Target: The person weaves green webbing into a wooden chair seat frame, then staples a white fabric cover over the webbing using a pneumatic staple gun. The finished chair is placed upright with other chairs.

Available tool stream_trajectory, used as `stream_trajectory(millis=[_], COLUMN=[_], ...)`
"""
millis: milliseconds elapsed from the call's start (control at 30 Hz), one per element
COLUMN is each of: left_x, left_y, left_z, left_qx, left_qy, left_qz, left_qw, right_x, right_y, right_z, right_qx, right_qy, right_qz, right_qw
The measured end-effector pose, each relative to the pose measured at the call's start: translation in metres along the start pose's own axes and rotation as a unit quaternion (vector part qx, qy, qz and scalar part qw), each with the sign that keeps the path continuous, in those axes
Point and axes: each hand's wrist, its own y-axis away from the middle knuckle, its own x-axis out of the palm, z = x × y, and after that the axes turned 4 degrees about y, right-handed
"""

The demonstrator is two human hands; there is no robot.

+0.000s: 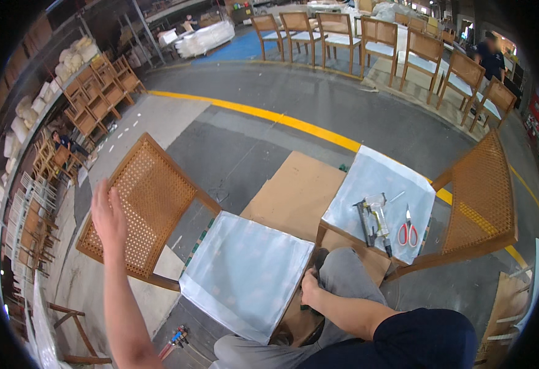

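Observation:
Two wooden chairs with woven cane backs stand before me, their seats wrapped in whitish film. My left hand [108, 215] is raised at the outer edge of the left chair's cane back [153, 197], fingers stretched out and holding nothing. Whether it touches the frame is unclear. At the front edge of the left chair's seat [245, 273], my right hand [310, 289] is closed on the chair, its fingertips partly hidden. On the right chair's seat [368, 178] lie a staple gun [374, 220], red-handled scissors [408, 232] and a small pale tool [397, 196].
Cardboard [291, 190] covers the floor between the chairs. A tool with a red hose [176, 339] lies low by my left knee. Beyond a yellow floor line [282, 119] stands a row of chairs [339, 40]. Stacked chairs [97, 98] and a seated person [66, 144] are at left; another person [492, 61] stands far right.

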Motion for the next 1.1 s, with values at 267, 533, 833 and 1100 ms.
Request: stream_trajectory(millis=[267,533,833,1100], left_x=[0.047,0.04,-0.235,-0.13], left_y=[-0.105,-0.123,-0.22,-0.258], left_z=[0.132,0.132,0.083,0.023], left_qx=[-0.298,-0.395,-0.379,-0.643], left_qy=[-0.019,0.001,-0.029,0.271], left_qz=[0.301,0.411,0.237,-0.04], left_qw=[0.906,0.822,0.894,0.715], right_x=[0.008,0.026,0.126,0.292], right_y=[-0.018,0.01,0.127,0.162], right_z=[0.016,0.037,0.245,0.507], right_qx=[-0.002,0.037,0.034,-0.102], right_qy=[-0.155,-0.241,-0.106,-0.045], right_qz=[0.089,0.224,0.288,0.291], right_qw=[0.984,0.943,0.951,0.95])
